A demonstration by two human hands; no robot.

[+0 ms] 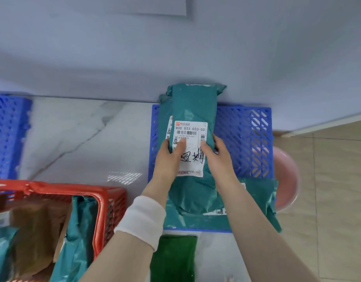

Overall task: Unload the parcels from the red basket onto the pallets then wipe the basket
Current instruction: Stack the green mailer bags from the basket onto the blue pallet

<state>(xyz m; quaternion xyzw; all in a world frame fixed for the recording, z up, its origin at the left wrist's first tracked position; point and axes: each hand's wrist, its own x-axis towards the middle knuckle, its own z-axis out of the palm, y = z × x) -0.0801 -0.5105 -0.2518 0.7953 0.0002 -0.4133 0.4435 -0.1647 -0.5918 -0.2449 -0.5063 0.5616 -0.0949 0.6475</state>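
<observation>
A teal parcel [193,106] with a white shipping label lies lengthwise on the blue pallet [244,139] by the wall, on top of other teal parcels [255,196]. My left hand [169,155] grips its left edge, thumb on the label. My right hand [218,153] grips its right edge. The red basket [108,202] stands at the lower left and holds a teal parcel [82,231] and brown paper parcels [37,231].
A second blue pallet [8,135] lies at the far left. A green cloth [173,259] lies on the marble floor below the pallet. A pink basin [285,180] sits right of the pallet. A pale wall runs behind.
</observation>
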